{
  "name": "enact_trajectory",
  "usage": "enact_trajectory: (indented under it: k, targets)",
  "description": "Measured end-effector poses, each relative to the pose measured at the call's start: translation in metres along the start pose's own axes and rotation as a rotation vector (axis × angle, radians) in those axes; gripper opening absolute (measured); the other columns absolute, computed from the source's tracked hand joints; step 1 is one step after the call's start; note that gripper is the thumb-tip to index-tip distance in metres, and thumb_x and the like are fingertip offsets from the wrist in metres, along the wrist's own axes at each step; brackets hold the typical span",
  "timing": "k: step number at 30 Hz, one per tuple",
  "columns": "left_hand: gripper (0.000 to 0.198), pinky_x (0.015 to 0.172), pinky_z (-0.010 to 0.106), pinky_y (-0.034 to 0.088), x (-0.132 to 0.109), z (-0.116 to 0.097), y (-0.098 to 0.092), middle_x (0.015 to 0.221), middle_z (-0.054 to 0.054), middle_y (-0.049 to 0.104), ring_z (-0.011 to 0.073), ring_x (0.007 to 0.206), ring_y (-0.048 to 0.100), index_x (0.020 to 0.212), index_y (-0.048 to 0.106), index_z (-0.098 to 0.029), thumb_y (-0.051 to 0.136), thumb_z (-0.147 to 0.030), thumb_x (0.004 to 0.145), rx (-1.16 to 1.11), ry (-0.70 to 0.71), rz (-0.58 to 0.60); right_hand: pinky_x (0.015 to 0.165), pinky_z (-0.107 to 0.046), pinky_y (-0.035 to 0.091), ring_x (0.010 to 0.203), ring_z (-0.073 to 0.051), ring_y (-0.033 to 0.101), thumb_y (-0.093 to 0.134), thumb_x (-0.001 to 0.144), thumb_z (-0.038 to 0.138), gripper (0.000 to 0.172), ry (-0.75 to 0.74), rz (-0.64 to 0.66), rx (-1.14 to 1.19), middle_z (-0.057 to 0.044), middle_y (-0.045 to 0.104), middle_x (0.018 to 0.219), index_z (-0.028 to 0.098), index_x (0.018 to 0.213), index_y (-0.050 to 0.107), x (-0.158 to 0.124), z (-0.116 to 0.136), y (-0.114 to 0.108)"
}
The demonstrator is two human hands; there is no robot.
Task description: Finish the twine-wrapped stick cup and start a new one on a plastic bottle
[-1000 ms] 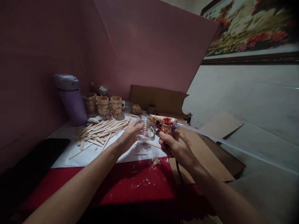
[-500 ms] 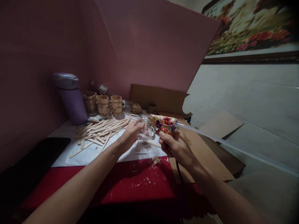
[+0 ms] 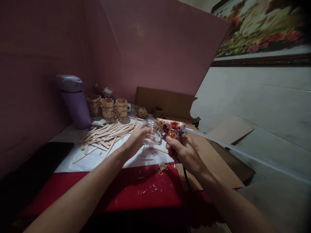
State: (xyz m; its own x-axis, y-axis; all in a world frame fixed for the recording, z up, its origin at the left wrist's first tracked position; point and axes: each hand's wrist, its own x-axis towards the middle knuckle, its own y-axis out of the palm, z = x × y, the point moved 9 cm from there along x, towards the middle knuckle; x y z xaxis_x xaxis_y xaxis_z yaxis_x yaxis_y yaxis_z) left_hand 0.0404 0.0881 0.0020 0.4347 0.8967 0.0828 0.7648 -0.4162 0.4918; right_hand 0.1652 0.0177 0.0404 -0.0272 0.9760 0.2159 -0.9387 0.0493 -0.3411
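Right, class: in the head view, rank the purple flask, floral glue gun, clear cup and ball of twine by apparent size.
1. purple flask
2. floral glue gun
3. clear cup, close to the gun
4. ball of twine, though it lies farther back

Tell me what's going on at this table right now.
A person is doing craft work with both hands. The left hand holds a clear plastic cup over the white sheet, while the right hand grips a flowery glue gun, its nozzle close to the cup's side. Loose wooden sticks lie to the left, and three stick-covered cups stand behind, beside a purple flask.
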Motion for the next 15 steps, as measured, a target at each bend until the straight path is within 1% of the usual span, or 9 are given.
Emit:
enact_trajectory:
  k: [6, 11, 15]
  targets:
    - [0.047, 0.071, 0.032, 0.05, -0.0008, 0.0002, -0.0011, 0.096, 0.007, 0.069, 0.0204, 0.079, 0.065, 0.112, 0.054, -0.018, 0.071, -0.028, 0.069, -0.001, -0.012, -0.026, 0.044, -0.025, 0.029, 0.044, -0.009, 0.041, 0.052, 0.092, 0.053, 0.046, 0.017, -0.005, -0.011, 0.003, 0.046, 0.05, 0.02, 0.06, 0.052, -0.0014, -0.0032, -0.0001]
    - [0.046, 0.069, 0.031, 0.05, -0.0005, 0.0008, -0.0013, 0.094, 0.007, 0.068, 0.0201, 0.078, 0.065, 0.113, 0.054, -0.018, 0.07, -0.026, 0.07, 0.017, -0.014, -0.02, 0.045, -0.026, 0.03, 0.044, -0.009, 0.041, 0.051, 0.092, 0.051, 0.046, 0.011, -0.002, -0.007, 0.003, 0.045, 0.05, 0.02, 0.058, 0.049, -0.0008, 0.0001, 0.0009]
    - [0.048, 0.069, 0.032, 0.05, 0.0002, 0.0004, -0.0008, 0.096, 0.008, 0.068, 0.0199, 0.078, 0.065, 0.114, 0.054, -0.017, 0.069, -0.026, 0.07, 0.025, -0.005, -0.015, 0.045, -0.025, 0.03, 0.044, -0.009, 0.041, 0.051, 0.091, 0.051, 0.045, 0.022, -0.003, -0.006, 0.003, 0.045, 0.051, 0.02, 0.059, 0.05, -0.0006, -0.0011, 0.0011]
